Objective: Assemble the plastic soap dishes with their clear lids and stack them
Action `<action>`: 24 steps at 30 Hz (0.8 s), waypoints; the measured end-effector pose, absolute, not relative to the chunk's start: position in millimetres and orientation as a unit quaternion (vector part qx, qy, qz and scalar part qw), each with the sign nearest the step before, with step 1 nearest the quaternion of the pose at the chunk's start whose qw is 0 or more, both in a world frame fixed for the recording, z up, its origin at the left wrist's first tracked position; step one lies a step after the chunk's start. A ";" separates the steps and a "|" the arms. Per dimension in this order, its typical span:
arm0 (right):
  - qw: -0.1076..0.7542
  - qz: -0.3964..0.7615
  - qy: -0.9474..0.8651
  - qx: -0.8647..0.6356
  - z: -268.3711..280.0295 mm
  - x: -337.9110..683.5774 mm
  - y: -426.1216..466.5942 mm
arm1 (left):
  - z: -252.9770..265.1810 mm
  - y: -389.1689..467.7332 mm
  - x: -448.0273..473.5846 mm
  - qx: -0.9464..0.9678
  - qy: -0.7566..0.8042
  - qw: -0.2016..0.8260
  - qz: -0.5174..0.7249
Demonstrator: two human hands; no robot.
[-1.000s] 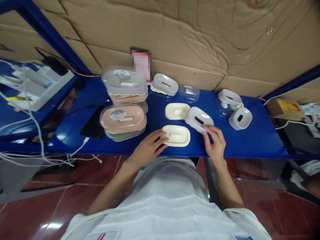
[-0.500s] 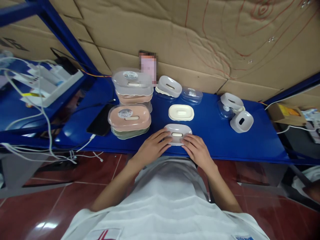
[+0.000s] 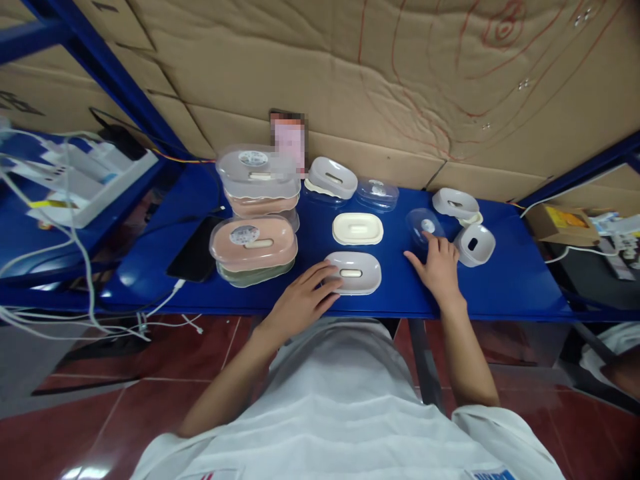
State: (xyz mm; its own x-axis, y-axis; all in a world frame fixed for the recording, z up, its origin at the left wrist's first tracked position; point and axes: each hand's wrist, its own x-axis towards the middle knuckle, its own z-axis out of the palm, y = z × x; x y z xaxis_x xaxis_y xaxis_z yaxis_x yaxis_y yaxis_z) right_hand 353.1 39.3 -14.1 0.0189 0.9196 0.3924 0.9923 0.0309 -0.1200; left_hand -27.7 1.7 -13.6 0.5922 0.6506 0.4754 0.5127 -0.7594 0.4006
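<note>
Hands work a blue worktop (image 3: 500, 293): the left hand (image 3: 300, 303) rests fingers, loose grip, on a grey-lidded soap box (image 3: 353, 273) at the near edge; the right hand (image 3: 437, 263), open, touches a clear lid (image 3: 423, 223). Light, stiff, smooth plastic, best held by its long sides. Round stickers on the stacked boxes (image 3: 253, 250) are unreadable.

Glossy blue shelf (image 3: 505, 293), smooth matt plastic soap box (image 3: 354, 273), clear lid (image 3: 424, 225), creased cardboard wall (image 3: 400, 87).

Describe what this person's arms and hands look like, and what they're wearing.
Both forearms are bare, and the left hand and right hand wear no gloves, rings or watch. Short white sleeves belong to a white top with small red and blue marks near its lower edge.
</note>
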 end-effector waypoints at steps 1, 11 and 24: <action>0.202 -0.093 -0.696 -0.683 -16.0 348.1 33.7 | -13.4 1.4 -27.7 0.884 0.328 0.115 0.311; 0.275 -0.003 -0.703 -0.656 -16.1 348.3 16.0 | -10.8 -1.9 -32.0 0.875 0.324 0.127 0.335; 0.378 0.096 -0.796 -0.462 -5.4 269.7 -19.3 | -7.9 1.5 -26.2 0.864 0.322 0.094 0.375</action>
